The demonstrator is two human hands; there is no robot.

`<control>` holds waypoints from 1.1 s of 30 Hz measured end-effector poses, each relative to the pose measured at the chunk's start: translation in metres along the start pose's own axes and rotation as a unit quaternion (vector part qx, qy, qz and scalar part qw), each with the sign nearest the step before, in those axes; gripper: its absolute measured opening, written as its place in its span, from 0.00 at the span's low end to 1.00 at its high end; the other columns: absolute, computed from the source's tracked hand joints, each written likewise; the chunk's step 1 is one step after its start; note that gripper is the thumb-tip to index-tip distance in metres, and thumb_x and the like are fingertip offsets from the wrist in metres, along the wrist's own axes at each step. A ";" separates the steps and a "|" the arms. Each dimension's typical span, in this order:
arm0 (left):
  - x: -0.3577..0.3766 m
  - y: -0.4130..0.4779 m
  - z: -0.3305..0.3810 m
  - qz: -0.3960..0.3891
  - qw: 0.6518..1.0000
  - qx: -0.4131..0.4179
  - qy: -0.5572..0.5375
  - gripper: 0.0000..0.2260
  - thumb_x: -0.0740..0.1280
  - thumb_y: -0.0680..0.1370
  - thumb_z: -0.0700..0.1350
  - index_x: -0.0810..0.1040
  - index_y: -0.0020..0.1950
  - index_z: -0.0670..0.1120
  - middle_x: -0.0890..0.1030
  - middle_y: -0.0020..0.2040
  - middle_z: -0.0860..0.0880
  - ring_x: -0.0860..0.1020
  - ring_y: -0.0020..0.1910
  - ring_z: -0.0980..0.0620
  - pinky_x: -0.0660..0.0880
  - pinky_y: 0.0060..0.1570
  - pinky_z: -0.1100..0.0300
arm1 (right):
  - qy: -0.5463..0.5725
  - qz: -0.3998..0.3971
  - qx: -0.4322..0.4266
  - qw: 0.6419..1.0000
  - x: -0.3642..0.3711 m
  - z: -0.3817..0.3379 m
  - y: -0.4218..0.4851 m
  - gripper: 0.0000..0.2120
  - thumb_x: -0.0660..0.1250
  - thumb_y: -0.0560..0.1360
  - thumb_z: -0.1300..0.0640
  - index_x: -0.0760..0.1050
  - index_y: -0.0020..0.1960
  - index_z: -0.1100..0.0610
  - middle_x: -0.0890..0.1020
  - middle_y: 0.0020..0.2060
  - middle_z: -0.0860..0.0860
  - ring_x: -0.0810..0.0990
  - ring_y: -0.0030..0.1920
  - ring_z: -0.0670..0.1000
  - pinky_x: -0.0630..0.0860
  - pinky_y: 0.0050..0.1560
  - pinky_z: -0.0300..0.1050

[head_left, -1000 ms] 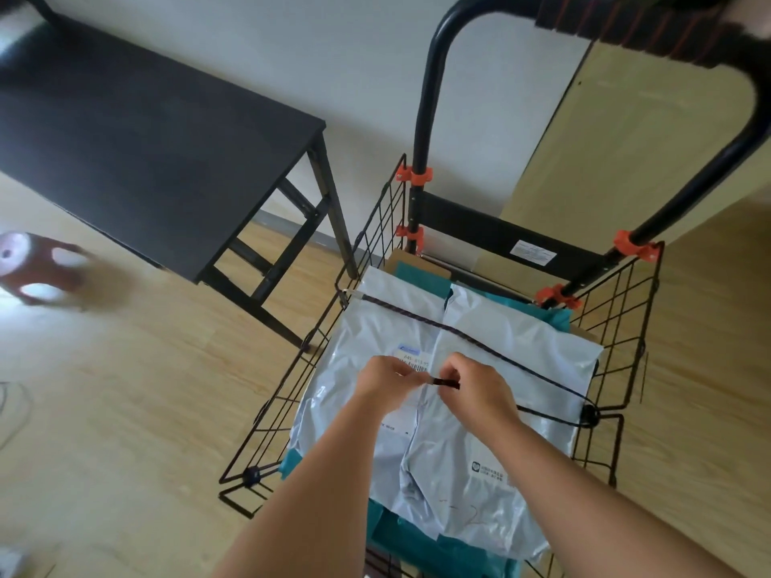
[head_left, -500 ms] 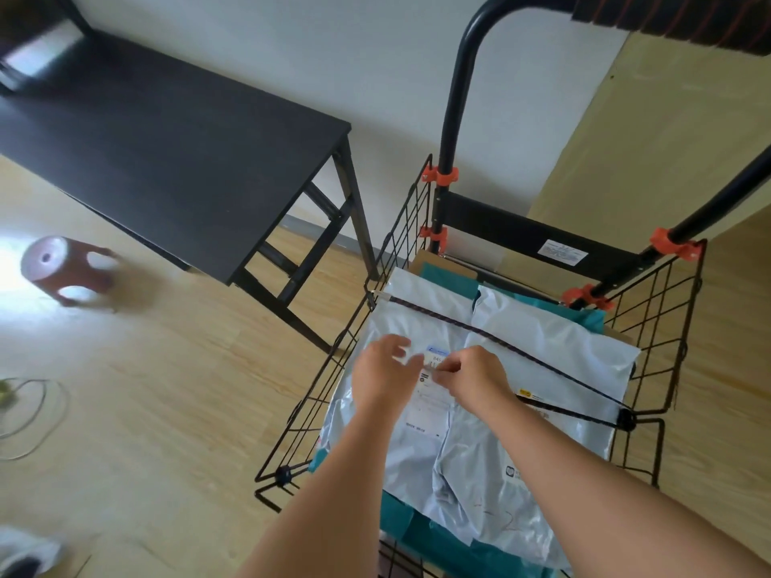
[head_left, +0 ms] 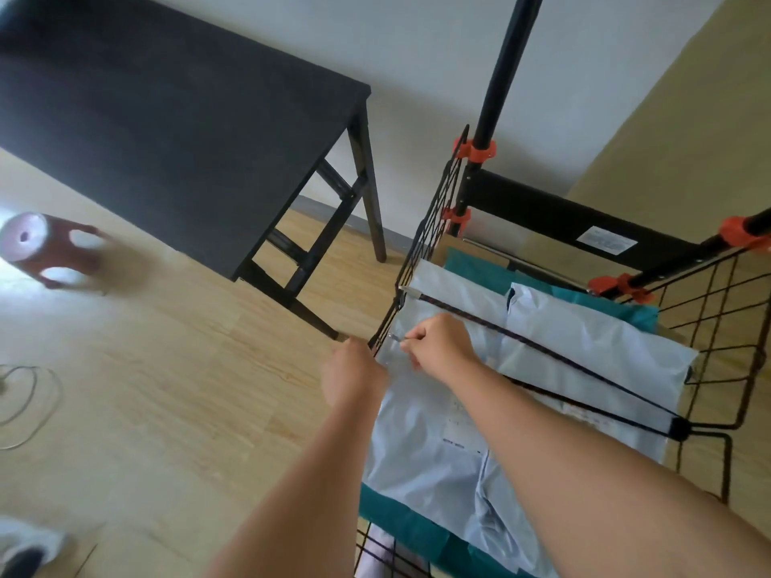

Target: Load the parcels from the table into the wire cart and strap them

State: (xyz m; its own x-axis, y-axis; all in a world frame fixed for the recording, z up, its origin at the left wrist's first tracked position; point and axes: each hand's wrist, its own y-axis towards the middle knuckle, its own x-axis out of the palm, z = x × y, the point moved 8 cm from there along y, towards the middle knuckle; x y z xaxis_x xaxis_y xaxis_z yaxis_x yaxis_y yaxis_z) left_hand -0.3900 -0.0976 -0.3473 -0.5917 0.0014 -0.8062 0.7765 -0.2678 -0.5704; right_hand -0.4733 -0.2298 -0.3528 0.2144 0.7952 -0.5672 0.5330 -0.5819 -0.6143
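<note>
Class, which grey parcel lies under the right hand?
The grey parcel against the cart's table-side wall; the other grey parcel lies clear of the right hand.

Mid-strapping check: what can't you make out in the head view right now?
All in the head view:
1. Silvery cord end, pinched by the right hand: too small; whether it is hooked on the black wire cart is unclear.
2. Left hand: fingers hidden behind its back, at the cart's rim; grip unknown.
3. Teal parcels: mostly covered by grey plastic mailers; count unknown.
4. Cart handle: cut off by the top edge.
</note>
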 end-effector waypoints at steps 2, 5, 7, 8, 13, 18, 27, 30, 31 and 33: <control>0.000 0.000 0.000 0.012 1.000 0.001 -0.006 0.07 0.64 0.77 0.40 0.77 0.54 0.44 0.82 0.50 0.45 0.78 0.49 0.45 0.70 0.39 0.56 | 0.006 -0.003 0.011 1.000 0.009 -0.004 0.008 0.07 0.73 0.75 0.57 0.84 0.50 0.59 0.86 0.46 0.54 0.82 0.45 0.50 0.75 0.47 0.38; 0.000 0.001 0.000 0.020 1.000 0.010 -0.005 0.08 0.63 0.77 0.38 0.78 0.54 0.45 0.82 0.49 0.45 0.78 0.49 0.45 0.69 0.40 0.57 | 0.022 -0.004 0.043 0.999 0.015 -0.003 0.022 0.08 0.73 0.75 0.56 0.85 0.52 0.59 0.86 0.48 0.55 0.84 0.49 0.52 0.78 0.53 0.41; -0.002 0.000 0.001 0.023 1.000 0.011 -0.001 0.08 0.63 0.77 0.39 0.78 0.53 0.45 0.82 0.48 0.45 0.75 0.43 0.46 0.69 0.39 0.57 | 0.027 -0.019 0.070 0.997 0.021 -0.001 0.030 0.08 0.73 0.75 0.56 0.84 0.50 0.59 0.86 0.47 0.55 0.84 0.48 0.52 0.79 0.51 0.42; -0.003 0.000 0.001 0.024 1.000 0.010 0.002 0.07 0.63 0.77 0.39 0.78 0.52 0.45 0.82 0.46 0.46 0.72 0.40 0.47 0.69 0.38 0.57 | 0.030 -0.028 0.086 0.995 0.024 0.000 0.034 0.07 0.73 0.75 0.56 0.84 0.50 0.59 0.86 0.47 0.56 0.84 0.48 0.52 0.79 0.51 0.42; -0.001 0.000 0.000 0.022 1.000 0.001 -0.002 0.04 0.63 0.76 0.39 0.74 0.45 0.47 0.77 0.38 0.48 0.69 0.38 0.47 0.69 0.37 0.57 | 0.016 -0.038 0.135 0.990 0.034 0.009 0.042 0.07 0.75 0.73 0.54 0.83 0.47 0.57 0.86 0.49 0.55 0.84 0.52 0.54 0.79 0.58 0.47; -0.003 -0.004 0.001 0.028 1.000 -0.011 -0.008 0.04 0.64 0.77 0.40 0.78 0.49 0.46 0.78 0.39 0.47 0.71 0.38 0.47 0.69 0.36 0.57 | 0.019 -0.011 0.148 0.989 0.030 0.016 0.039 0.08 0.76 0.72 0.53 0.84 0.48 0.56 0.85 0.49 0.54 0.84 0.51 0.54 0.76 0.49 0.41; 0.001 -0.009 0.004 0.011 1.000 -0.014 -0.016 0.09 0.62 0.78 0.39 0.79 0.54 0.47 0.82 0.49 0.47 0.78 0.46 0.46 0.72 0.40 0.57 | -0.016 0.045 0.052 0.998 0.013 0.010 0.013 0.07 0.70 0.76 0.61 0.84 0.51 0.58 0.85 0.50 0.55 0.82 0.52 0.55 0.79 0.53 0.45; 0.001 -0.009 0.004 -0.004 0.999 -0.028 -0.039 0.09 0.62 0.78 0.40 0.78 0.56 0.47 0.81 0.51 0.46 0.76 0.45 0.46 0.71 0.40 0.57 | 0.037 0.055 0.036 0.997 0.008 0.013 -0.002 0.12 0.67 0.76 0.64 0.83 0.57 0.58 0.84 0.56 0.54 0.81 0.57 0.53 0.77 0.60 0.45; 0.000 -0.011 0.004 0.000 0.999 -0.027 -0.047 0.10 0.62 0.77 0.40 0.77 0.56 0.47 0.81 0.52 0.46 0.75 0.45 0.46 0.71 0.40 0.57 | 0.050 0.059 0.028 0.997 0.006 0.017 -0.006 0.13 0.66 0.76 0.63 0.83 0.58 0.57 0.83 0.57 0.53 0.80 0.59 0.52 0.76 0.60 0.43; -0.003 -0.015 0.009 0.009 0.998 -0.020 -0.065 0.15 0.61 0.76 0.39 0.75 0.62 0.47 0.80 0.57 0.46 0.77 0.49 0.45 0.73 0.42 0.56 | 0.067 0.072 0.043 0.994 -0.003 0.024 -0.015 0.13 0.65 0.77 0.63 0.83 0.58 0.57 0.83 0.58 0.52 0.79 0.60 0.51 0.75 0.59 0.40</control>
